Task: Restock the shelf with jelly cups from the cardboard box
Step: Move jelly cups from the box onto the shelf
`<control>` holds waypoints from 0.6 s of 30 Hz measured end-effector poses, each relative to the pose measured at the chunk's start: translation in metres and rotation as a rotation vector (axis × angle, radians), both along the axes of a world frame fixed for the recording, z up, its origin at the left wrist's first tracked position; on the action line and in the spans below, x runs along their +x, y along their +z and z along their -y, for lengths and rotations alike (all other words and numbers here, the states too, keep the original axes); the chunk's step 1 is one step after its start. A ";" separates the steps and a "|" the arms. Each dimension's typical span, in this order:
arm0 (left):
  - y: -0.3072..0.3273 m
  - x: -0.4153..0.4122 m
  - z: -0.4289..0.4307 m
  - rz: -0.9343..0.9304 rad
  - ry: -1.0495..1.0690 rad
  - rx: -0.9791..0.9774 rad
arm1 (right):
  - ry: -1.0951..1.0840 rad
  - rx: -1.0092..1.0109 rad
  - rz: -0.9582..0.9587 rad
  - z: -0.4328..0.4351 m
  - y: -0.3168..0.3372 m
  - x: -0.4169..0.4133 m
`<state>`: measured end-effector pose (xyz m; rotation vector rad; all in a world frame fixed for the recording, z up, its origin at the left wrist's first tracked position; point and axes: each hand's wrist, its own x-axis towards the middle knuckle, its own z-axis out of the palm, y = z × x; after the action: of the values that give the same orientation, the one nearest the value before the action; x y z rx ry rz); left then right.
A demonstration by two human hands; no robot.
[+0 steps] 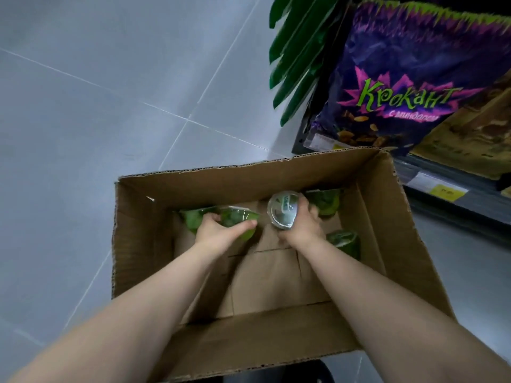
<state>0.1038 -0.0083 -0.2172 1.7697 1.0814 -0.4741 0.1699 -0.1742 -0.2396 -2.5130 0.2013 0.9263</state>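
Note:
An open cardboard box stands on the floor below me with both my arms reaching into it. My left hand is closed over a green jelly cup lying on its side near the box's far left. My right hand grips another jelly cup, tilted so its round foil lid faces me. Two more green cups lie in the box: one at the far right corner, one beside my right wrist.
The shelf with yellow price tags runs along the right, close to the box's far right corner. A big purple candy bag and green packs stand on it. Grey tiled floor stretches to the left.

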 end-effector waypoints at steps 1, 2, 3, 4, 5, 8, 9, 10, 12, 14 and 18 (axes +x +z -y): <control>0.002 -0.001 -0.004 0.008 -0.003 0.007 | -0.020 0.008 0.020 -0.003 -0.003 0.001; 0.003 -0.002 -0.008 0.021 -0.003 0.005 | -0.039 0.007 0.043 -0.007 -0.004 0.002; 0.004 -0.002 -0.011 0.032 -0.007 -0.002 | -0.050 -0.007 0.061 -0.009 -0.006 0.004; 0.005 -0.003 -0.013 0.042 -0.010 -0.016 | -0.042 -0.030 0.071 -0.012 -0.006 0.007; 0.005 -0.004 -0.015 0.055 -0.014 -0.030 | -0.015 -0.058 0.070 -0.014 -0.006 0.010; 0.004 -0.006 -0.016 0.064 -0.015 -0.064 | 0.178 -0.193 0.043 -0.017 -0.002 0.015; 0.003 -0.007 -0.015 0.063 -0.007 -0.070 | 0.242 -0.228 0.051 -0.018 -0.002 0.015; 0.002 -0.007 -0.015 0.059 0.002 -0.072 | 0.285 -0.245 0.065 -0.020 -0.003 0.014; 0.000 -0.006 -0.012 0.053 0.009 -0.069 | 0.346 -0.244 0.096 -0.023 -0.005 0.013; 0.002 -0.003 -0.012 0.051 -0.012 -0.074 | 0.405 -0.234 0.098 -0.026 -0.006 0.011; 0.025 0.002 -0.012 0.085 -0.108 -0.010 | 0.391 -0.205 0.024 -0.014 0.017 0.002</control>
<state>0.1062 0.0037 -0.1924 1.8289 0.9269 -0.4649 0.1723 -0.1607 -0.2230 -2.8100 -0.2237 1.0675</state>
